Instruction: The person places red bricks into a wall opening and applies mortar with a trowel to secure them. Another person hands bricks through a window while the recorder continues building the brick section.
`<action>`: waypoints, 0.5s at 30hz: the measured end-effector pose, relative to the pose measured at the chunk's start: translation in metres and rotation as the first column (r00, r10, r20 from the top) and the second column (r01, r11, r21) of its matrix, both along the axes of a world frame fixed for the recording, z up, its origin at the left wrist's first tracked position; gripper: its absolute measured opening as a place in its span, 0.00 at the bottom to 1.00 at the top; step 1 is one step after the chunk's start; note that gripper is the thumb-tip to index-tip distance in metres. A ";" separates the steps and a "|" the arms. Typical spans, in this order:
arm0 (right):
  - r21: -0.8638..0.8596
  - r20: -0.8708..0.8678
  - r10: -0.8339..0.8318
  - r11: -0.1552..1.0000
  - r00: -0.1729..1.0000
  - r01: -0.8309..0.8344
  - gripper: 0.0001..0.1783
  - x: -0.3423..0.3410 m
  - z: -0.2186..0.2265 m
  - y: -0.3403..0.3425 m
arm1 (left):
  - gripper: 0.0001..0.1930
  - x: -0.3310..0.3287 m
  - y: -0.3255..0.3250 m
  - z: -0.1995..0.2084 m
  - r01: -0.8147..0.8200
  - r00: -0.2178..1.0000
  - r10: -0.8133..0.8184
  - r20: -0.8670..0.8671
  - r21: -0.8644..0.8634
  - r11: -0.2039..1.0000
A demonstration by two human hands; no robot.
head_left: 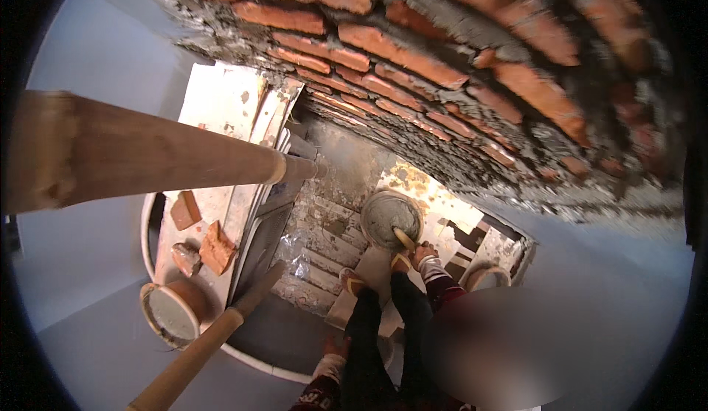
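Observation:
A round pan (366,216) of wet grey mortar (391,216) stands on the planks by the foot of the brick wall. From the mortar sticks a tool with a pale wooden handle (403,238); its working end is hidden. At the end of this handle, close to the pan's rim, my right hand (425,254) has its fingers curled. Lower down, my left hand (336,347) hangs beside my left leg. Its fingers look apart, with nothing visible in them. Both forearms have pale cuffs and dark red sleeves. My sandalled feet (354,282) are just below the pan.
A rough brick wall (402,53) rises along the top and right. Thick bamboo poles (169,153) cross the left side. Broken bricks (217,249) lie on a board near a tilted mortar bucket (173,314). Another bucket (487,277) stands right. Plank edges border drops; a blurred patch covers the lower right.

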State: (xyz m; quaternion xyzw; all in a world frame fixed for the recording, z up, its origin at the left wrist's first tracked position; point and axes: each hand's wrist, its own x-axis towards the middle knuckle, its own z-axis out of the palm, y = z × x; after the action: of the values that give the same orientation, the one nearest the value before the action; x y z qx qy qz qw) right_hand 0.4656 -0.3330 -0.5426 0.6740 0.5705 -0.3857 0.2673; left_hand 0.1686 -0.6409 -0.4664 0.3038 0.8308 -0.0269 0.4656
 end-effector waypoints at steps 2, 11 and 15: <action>-0.037 0.033 0.024 0.999 0.999 -0.023 0.30 -0.011 -0.051 0.015 | 0.42 0.015 -0.025 -0.040 0.054 0.993 -0.063 -0.099 -0.097 0.994; -0.166 -0.126 0.096 0.979 0.987 -0.116 0.30 -0.031 -0.100 -0.002 | 0.48 0.075 0.025 -0.023 0.156 0.986 -0.167 0.003 -0.363 0.919; -0.019 0.157 -0.043 0.999 0.987 0.047 0.22 -0.006 -0.060 -0.009 | 0.47 0.083 0.030 -0.024 0.159 0.986 -0.163 0.036 -0.484 0.860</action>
State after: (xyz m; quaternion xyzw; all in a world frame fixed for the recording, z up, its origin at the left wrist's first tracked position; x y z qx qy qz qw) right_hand 0.4594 -0.3415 -0.6022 0.7119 0.5280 -0.3442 0.3099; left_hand 0.2520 -0.6113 -0.4904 0.2455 0.7706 -0.2741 0.5203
